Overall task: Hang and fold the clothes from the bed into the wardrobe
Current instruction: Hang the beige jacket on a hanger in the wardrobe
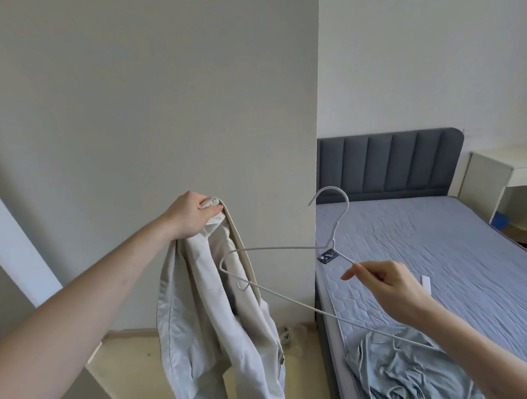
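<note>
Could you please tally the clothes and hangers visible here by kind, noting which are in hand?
Beige garments: 1, the beige jacket gripped at its top by the left hand.
Grey-green garments: 1, the grey-green garment lying crumpled on the bed.
Hangers: 1, the white wire hanger pinched by the right hand.
Total: 3.

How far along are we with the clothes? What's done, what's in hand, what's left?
Done: nothing visibly hung or folded; the wardrobe's inside is out of view.
In hand: the left hand grips the beige garment at its top, while the right hand pinches the white wire hanger. The hanger's far end overlaps the garment, which is not yet seated on it.
Left: a grey-blue garment lies crumpled on the bed.
</note>
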A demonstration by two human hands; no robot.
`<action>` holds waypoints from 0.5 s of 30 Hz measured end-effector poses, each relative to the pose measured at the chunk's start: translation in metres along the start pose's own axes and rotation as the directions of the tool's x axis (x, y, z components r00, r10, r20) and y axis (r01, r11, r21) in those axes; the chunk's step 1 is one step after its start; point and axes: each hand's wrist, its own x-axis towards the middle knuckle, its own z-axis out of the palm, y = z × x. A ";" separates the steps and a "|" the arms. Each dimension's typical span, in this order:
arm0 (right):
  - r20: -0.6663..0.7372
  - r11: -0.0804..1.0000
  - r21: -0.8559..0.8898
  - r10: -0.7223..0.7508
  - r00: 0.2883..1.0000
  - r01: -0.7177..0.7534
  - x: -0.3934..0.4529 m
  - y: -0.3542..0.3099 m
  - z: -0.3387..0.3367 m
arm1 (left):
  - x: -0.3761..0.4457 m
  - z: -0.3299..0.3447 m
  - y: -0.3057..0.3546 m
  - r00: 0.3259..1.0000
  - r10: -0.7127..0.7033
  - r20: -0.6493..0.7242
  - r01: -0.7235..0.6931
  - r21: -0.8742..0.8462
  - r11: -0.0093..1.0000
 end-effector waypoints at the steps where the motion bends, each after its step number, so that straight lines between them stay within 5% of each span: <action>1: 0.009 1.000 -0.011 -0.007 1.000 0.007 0.000 -0.001 0.003 | -0.001 0.002 0.002 1.000 0.007 0.003 -0.006 -0.008 1.000; 9: 0.079 0.998 -0.025 0.054 0.995 -0.052 -0.009 -0.001 0.071 | -0.012 0.033 0.054 0.984 0.180 0.001 -0.179 -0.093 0.979; 15: -0.143 0.898 0.394 0.271 0.952 -0.196 -0.021 0.011 0.083 | -0.056 0.037 0.089 0.957 0.291 0.000 -0.281 -0.267 0.922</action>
